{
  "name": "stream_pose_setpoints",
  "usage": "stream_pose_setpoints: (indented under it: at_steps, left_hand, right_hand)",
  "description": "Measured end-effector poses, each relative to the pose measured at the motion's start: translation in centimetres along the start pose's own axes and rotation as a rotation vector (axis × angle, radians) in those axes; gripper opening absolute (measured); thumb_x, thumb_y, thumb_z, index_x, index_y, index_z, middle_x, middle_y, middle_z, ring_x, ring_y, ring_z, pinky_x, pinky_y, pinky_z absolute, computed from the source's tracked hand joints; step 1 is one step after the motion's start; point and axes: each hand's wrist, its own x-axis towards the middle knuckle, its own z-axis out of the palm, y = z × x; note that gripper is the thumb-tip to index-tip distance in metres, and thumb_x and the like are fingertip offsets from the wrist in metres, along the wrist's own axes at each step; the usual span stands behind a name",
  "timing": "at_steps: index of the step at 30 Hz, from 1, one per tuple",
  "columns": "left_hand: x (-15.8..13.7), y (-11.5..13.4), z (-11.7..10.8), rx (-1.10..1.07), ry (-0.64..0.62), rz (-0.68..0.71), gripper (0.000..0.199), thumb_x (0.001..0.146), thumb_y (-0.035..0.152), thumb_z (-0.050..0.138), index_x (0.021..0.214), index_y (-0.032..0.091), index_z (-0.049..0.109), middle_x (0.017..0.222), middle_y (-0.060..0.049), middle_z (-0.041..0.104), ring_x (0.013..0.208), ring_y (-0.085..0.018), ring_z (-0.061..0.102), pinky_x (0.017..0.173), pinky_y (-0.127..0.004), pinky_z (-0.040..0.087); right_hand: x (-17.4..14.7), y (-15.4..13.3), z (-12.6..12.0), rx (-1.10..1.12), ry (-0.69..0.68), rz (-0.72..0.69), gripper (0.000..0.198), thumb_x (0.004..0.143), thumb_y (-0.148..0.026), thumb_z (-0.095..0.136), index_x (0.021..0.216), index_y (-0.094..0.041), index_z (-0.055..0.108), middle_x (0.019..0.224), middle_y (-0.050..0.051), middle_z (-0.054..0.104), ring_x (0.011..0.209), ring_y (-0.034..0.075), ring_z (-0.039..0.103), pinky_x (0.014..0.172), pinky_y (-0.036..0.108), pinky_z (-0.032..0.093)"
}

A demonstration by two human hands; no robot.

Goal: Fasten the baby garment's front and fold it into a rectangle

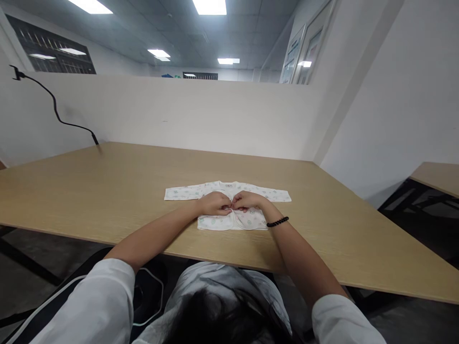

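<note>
A small white long-sleeved baby shirt (251,220) with a pale print lies flat on the table, its sleeves spread to both sides and its neckline away from me. Its front opening runs down the middle, and the lower edges are rounded there. My left hand (215,204) and my right hand (246,200) meet over that opening at mid-chest. Both are closed, with fingertips pinching the shirt's front edges. Whether a button or snap is between the fingers is too small to tell. A black bead bracelet (277,222) circles my right wrist.
The wooden table (125,191) reaches to a white partition (201,114) at the back. A black gooseneck holder (55,107) rises at the far left corner. Another table (439,177) stands at the right, beyond a wall.
</note>
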Motion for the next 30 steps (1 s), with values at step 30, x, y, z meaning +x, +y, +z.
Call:
stream_pose_setpoints:
  at_steps: [30]
  left_hand:
    - [0.06, 0.52, 0.55, 0.171, 0.005, -0.008, 0.021, 0.095, 0.028, 0.048, 0.082, 0.018, 0.061, 0.073, -0.006, 0.063, 0.065, -0.018, 0.056, 0.066, -0.029, 0.041]
  right_hand:
    - [0.52, -0.47, 0.77, -0.015, 0.13, 0.153, 0.013, 0.068, -0.015, 0.066, 0.058, -0.014, 0.057, 0.052, -0.002, 0.056, 0.043, 0.006, 0.045, 0.044, 0.018, 0.039]
